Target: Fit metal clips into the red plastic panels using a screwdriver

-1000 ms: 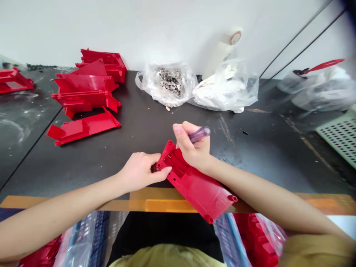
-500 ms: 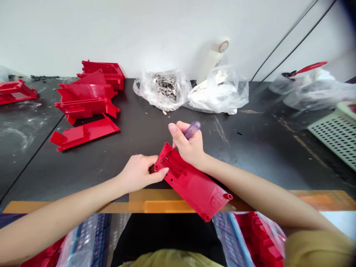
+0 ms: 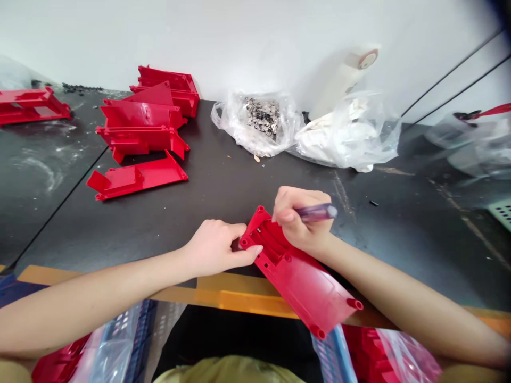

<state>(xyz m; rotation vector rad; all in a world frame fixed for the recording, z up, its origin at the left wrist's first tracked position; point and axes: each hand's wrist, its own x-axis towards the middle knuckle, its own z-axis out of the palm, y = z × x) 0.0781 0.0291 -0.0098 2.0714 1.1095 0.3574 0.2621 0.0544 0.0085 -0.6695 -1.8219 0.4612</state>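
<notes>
A long red plastic housing (image 3: 303, 279) lies slantwise across the table's near edge, its lower end hanging past the orange strip. My left hand (image 3: 217, 247) pinches the housing's upper left corner, fingers closed on it. My right hand (image 3: 299, 223) is wrapped round a screwdriver with a translucent purple handle (image 3: 317, 213), its tip hidden at the housing's top end.
Several more red housings (image 3: 141, 133) are stacked at the back left, one flat piece (image 3: 138, 178) in front. A clear bag of small metal parts (image 3: 261, 119) and a white bag (image 3: 345, 138) sit by the wall. Red parts in bags (image 3: 383, 356) lie below the table edge.
The view has shifted, so everything sits further right. My right hand has tipped the purple handle down, from upright-slanted to nearly level. My left hand keeps its pinch on the corner.
</notes>
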